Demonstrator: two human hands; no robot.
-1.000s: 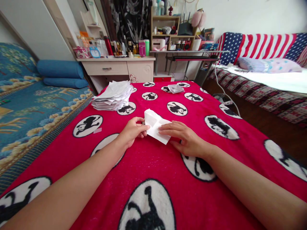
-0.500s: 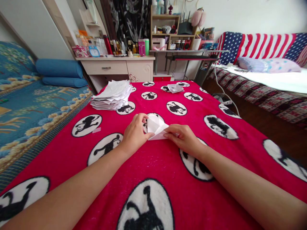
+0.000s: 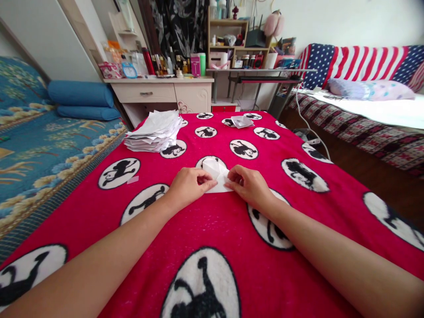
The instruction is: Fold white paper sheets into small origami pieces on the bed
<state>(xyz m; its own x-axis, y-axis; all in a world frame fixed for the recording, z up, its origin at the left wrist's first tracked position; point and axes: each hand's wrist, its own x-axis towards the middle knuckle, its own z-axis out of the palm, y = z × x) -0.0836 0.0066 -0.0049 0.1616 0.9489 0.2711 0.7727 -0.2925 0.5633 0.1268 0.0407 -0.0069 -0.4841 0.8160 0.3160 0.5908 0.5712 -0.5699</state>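
Pinching folded white paper (image 3: 220, 186) tight in the grip of left hand (image 3: 187, 186) and right hand (image 3: 252, 186), over red blanket (image 3: 149, 260)!

sheet (image 3: 211, 168) on blanket (image 3: 265, 278); paper stack (image 3: 154, 130) behind, to left

Red blanket (image 3: 198, 229), black-and-white animal ovals all over. On it: uneven paper stack (image 3: 154, 131) far left, small folded piece (image 3: 242, 122) far side, pale scrap (image 3: 133, 179) nearer left edge, creased white paper (image 3: 215, 170) mid-blanket.
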